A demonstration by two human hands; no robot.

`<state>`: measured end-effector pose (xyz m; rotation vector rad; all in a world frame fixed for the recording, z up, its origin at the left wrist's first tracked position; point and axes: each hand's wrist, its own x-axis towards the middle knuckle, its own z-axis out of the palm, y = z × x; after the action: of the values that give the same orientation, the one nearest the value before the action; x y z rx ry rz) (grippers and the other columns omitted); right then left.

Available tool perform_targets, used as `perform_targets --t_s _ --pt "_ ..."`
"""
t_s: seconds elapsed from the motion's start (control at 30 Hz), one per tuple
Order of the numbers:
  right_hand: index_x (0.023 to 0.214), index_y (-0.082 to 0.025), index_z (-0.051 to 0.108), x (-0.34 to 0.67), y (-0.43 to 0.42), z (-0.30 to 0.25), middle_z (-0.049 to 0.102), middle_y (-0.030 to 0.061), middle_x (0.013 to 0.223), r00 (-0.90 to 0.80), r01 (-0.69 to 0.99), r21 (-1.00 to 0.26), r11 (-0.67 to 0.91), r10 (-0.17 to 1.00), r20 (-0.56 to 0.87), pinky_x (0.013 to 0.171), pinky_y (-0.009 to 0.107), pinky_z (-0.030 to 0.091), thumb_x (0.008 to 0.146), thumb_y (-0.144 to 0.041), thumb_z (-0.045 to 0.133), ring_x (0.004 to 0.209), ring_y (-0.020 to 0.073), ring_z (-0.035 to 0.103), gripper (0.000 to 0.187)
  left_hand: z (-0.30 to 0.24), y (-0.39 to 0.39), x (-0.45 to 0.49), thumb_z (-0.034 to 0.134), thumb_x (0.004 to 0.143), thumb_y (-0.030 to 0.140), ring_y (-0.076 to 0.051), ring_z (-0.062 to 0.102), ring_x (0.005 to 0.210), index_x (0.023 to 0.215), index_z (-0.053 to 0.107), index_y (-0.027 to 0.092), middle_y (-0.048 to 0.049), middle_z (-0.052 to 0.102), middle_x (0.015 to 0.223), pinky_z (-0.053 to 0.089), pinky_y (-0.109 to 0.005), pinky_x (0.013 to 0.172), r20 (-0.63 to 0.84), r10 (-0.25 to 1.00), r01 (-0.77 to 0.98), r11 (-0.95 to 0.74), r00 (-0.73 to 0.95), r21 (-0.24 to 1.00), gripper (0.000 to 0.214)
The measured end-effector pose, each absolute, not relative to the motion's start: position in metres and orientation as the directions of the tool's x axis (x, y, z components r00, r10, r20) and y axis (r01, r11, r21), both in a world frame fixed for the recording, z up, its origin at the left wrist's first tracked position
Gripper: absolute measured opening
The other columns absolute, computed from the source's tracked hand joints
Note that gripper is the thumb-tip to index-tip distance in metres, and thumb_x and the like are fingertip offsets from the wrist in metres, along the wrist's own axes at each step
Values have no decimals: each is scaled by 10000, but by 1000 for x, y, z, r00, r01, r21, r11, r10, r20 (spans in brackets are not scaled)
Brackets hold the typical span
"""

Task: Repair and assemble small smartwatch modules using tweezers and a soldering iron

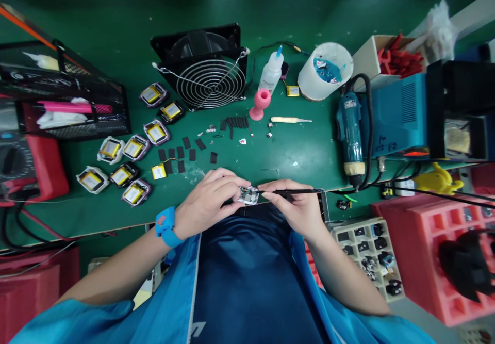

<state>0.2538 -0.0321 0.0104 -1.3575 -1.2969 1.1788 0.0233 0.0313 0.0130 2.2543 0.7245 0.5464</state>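
Observation:
My left hand (211,198) pinches a small circuit board (248,195) at the near edge of the green table (301,153), fingers closed round it. A blue wristband (167,226) sits on that wrist. My right hand (294,205) grips thin black tweezers (290,192), with their tip touching the board. Left of my hands lie several small watch-like devices with yellow batteries (133,148) and several black foam squares (181,156).
A black fan (207,70) stands at the back, beside a glue bottle (271,70), a pink stand (260,104) and a white cup (327,70). A blue electric screwdriver (350,132) lies at right. A parts tray (371,256) and red foam tray (433,251) sit lower right; a black basket (62,96) stands left.

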Motion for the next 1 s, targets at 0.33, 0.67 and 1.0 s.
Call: perform_targets --t_s 0.33,0.67,1.0 --pt "995 -249 777 253 -32 11 804 48 988 -53 65 -997 49 998 46 930 401 613 900 -145 751 1031 233 761 143 10 30 22 675 967 217 -219 610 1077 890 537 202 -79 727 1171 510 -377 910 202 625 327 -623 754 710 159" --pt "914 -228 768 249 -24 13 792 56 925 -99 106 -994 25 995 14 856 374 619 908 -177 749 913 209 764 54 10 30 22 646 986 228 -206 587 1043 802 493 202 -64 737 1135 514 -358 880 194 638 328 -605 745 726 241" --pt "930 -238 770 251 -26 9 810 50 975 -64 119 -991 -52 996 -60 895 385 630 908 -247 755 952 219 776 27 11 30 22 656 977 227 -209 597 1044 778 505 201 -69 746 1129 520 -368 886 196 647 335 -601 737 726 251"
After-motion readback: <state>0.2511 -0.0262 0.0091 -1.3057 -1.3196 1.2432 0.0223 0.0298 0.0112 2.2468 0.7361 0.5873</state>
